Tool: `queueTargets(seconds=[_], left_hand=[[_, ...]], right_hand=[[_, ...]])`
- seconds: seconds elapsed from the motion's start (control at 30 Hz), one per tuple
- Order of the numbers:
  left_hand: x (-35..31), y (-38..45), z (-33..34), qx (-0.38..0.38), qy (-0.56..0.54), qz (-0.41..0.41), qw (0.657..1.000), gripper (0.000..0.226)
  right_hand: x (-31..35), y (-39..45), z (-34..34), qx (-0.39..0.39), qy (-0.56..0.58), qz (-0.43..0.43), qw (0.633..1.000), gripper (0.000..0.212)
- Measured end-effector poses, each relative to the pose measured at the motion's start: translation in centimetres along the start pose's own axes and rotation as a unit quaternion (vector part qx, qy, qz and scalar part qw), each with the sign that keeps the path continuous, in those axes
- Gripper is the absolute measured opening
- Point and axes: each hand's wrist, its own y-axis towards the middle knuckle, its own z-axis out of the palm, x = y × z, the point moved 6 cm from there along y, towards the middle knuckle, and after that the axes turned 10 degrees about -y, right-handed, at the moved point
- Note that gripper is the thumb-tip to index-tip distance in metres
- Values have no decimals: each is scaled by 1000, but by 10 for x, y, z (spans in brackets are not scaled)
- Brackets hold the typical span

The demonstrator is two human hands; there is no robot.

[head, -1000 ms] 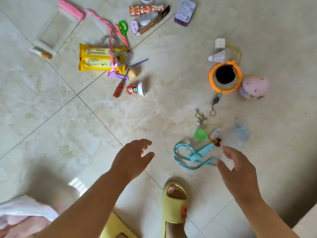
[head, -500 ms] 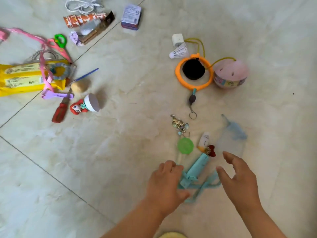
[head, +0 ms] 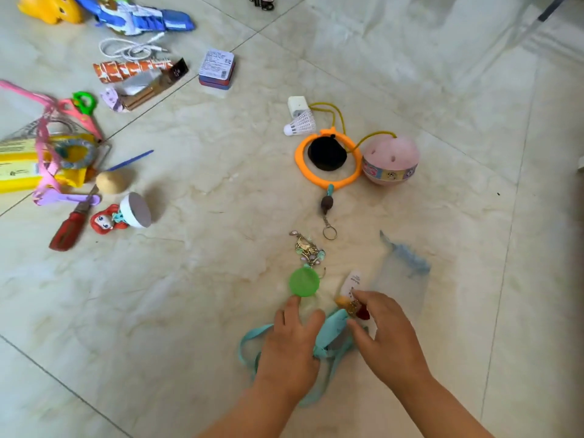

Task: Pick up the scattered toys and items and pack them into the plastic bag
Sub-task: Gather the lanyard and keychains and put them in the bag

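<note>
Both my hands are low over a teal lanyard (head: 331,330) lying on the tile floor. My left hand (head: 289,346) rests on its straps, index finger and thumb stretched forward. My right hand (head: 387,338) curves around a small red and gold charm (head: 358,309) at the lanyard's end, fingertip touching it, thumb on the teal holder. A clear plastic bag (head: 401,282) with a blue drawstring top lies flat just beyond my right hand. Close ahead lie a green disc (head: 304,282), a gold trinket chain (head: 308,248) and a small white tube (head: 351,281).
Further off are an orange ring with a black pad (head: 328,159), a pink ball (head: 390,159), a shuttlecock (head: 300,124) and a keyring (head: 328,213). At the left lie a red-haired doll (head: 106,219), a screwdriver (head: 68,229), scissors (head: 83,112), a yellow pack (head: 19,172) and a small tin (head: 216,69).
The view has moved closer. My left hand settled onto the teal lanyard's straps. My right hand reached forward from beside the lanyard to the red charm.
</note>
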Motion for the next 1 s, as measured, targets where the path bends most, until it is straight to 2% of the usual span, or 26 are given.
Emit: queueTargets(seconds=[0.07, 0.17, 0.27, 0.37, 0.5, 0.6, 0.77, 0.9, 1.0], left_hand=[[8, 0, -11, -6, -40, 15, 999, 53], [25, -8, -34, 29, -51, 17, 998, 45], [51, -24, -66, -8, -18, 31, 999, 47], [86, -42, -90, -41, 6, 20, 999, 50], [124, -60, -115, -79, -1, -28, 996, 61], [142, -69, -128, -95, -4, -61, 994, 61], [151, -77, -134, -63, -17, -116, 991, 54], [153, -80, -134, -68, -57, -132, 987, 43], [159, -82, -138, -87, -95, -159, 979, 42]], right_hand=[[10, 9, 7, 4, -4, -27, 1000, 41], [27, 21, 12, -3, -4, -65, 998, 44], [46, 27, 24, 19, 15, -84, 996, 52], [63, 31, 35, 18, 15, -115, 993, 50], [86, 37, 47, 23, 14, -147, 989, 47], [116, 36, 60, 37, 2, -237, 971, 59], [160, 37, 96, 144, -97, -355, 919, 78], [171, 48, 104, 107, -176, -378, 903, 80], [174, 52, 105, 76, -187, -378, 903, 70]])
